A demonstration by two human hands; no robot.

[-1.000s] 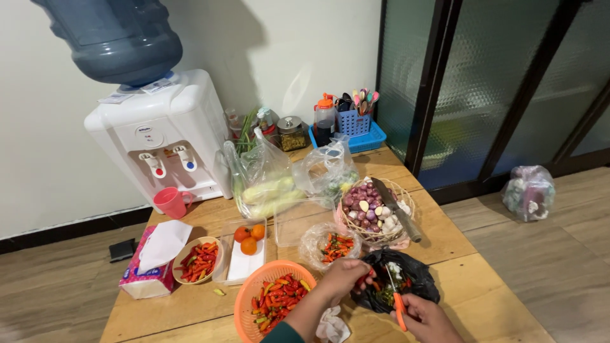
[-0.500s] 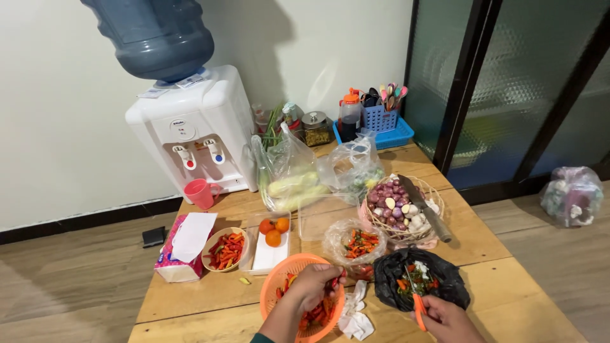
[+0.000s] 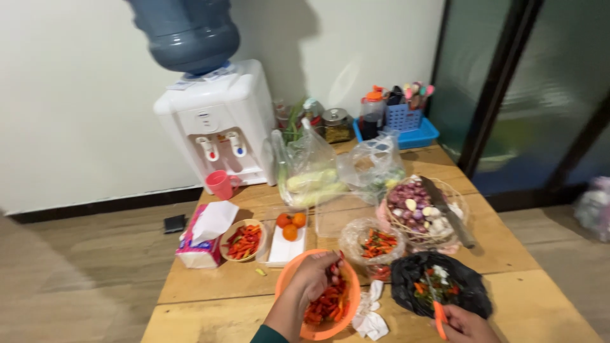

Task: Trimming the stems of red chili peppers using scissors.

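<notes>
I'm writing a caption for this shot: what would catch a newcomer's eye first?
Most striking is the orange basket of red chillies at the near edge of the wooden table, with the left hand reaching into it. Beside it the right hand holds orange-handled scissors over a black bag of scraps. At the back left stands a white water dispenser with its big blue bottle.

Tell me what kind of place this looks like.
Probably a home kitchen or dining corner in use for food prep. A wooden table holds an orange basket of chillies, a wicker basket of shallots and garlic, and a water dispenser by the wall.
</notes>
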